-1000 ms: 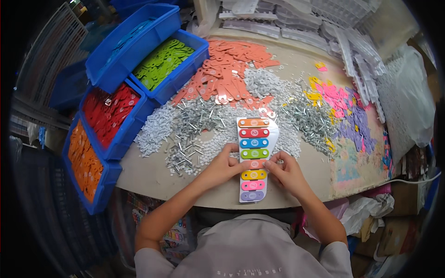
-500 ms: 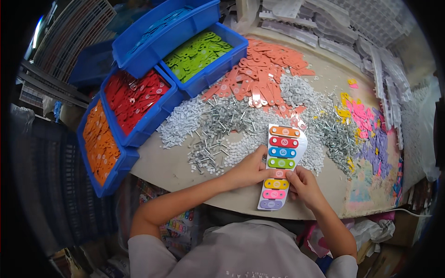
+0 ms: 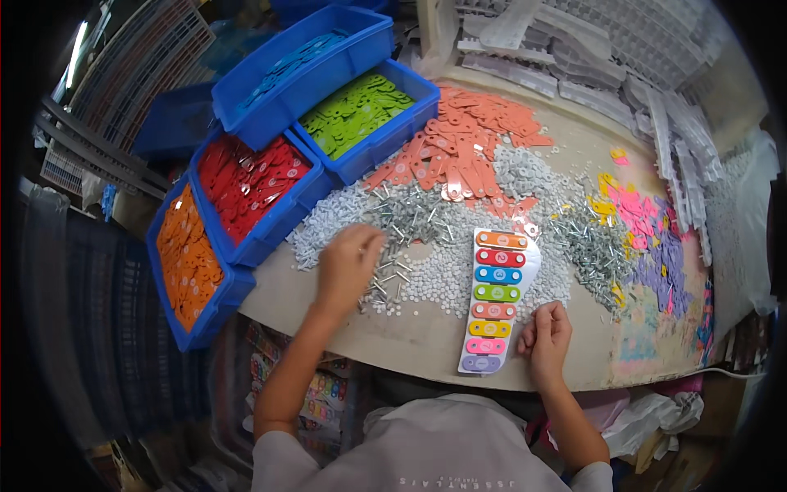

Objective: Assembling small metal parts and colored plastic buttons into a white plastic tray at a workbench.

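A toy xylophone [image 3: 497, 293] lies on the table in front of me, a white tapered base with a row of coloured bars. White round heads show at the ends of its upper bars; the lower ones have small dark holes. My left hand [image 3: 346, 266] is away from it, fingers curled together at the edge of the small white plastic pins [image 3: 316, 223] and the metal pins [image 3: 410, 215]. Whether anything sits between those fingers is hidden. Right of the xylophone, my right hand [image 3: 547, 332] rests with bent, closed fingers, and I cannot see into its grip.
Blue bins at the left hold orange bars [image 3: 188, 258], red bars [image 3: 250, 182], green bars [image 3: 354, 113] and blue bars [image 3: 295, 66]. Salmon bars [image 3: 467, 135] are heaped behind. Pink bars [image 3: 638, 209] and purple bars [image 3: 666, 266] lie right. Clear plastic trays [image 3: 574, 57] line the back.
Both hands have let go of the xylophone. My left hand has moved left to the pin piles, while my right hand has drawn slightly right. The view has shifted a little.
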Tool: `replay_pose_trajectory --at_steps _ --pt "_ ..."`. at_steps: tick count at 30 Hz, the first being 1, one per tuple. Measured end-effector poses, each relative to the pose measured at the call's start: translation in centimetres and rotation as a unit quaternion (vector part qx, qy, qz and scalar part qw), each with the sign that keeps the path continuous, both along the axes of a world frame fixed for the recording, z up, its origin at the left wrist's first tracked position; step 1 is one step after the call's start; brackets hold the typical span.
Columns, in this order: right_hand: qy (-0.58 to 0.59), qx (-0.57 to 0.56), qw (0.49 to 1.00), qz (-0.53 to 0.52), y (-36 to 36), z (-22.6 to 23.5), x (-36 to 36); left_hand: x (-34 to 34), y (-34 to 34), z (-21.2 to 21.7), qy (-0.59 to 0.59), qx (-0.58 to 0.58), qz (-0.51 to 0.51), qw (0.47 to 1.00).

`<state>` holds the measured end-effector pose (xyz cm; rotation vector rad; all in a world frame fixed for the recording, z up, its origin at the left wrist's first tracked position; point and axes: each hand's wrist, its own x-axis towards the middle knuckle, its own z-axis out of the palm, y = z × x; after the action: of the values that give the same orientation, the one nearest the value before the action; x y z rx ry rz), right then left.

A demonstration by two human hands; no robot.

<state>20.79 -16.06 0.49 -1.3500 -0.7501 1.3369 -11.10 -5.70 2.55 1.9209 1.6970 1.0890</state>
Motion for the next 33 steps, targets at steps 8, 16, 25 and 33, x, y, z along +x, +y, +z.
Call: replay_pose_trajectory --at_steps 8,16,25,33 --pt "-0.153 0.085 0.985 -0.004 0.8 -0.3 2.0 -5.1 0.8 -1.9 0.135 -0.016 0.042 0.990" --pt "-0.600 0.117 0.768 -0.190 7.2 2.0 18.7 -4.1 1.5 -2.1 0.213 -0.006 0.050 0.976" --pt "-0.715 0.102 0.676 -0.148 11.2 -1.7 29.6 -4.1 0.8 -0.8 0.186 -0.041 0.079 0.978" --pt "-0.755 0.072 0.643 -0.110 11.8 -2.0 30.8 -3.5 -1.9 1.0 -0.178 -0.145 0.025 0.973"
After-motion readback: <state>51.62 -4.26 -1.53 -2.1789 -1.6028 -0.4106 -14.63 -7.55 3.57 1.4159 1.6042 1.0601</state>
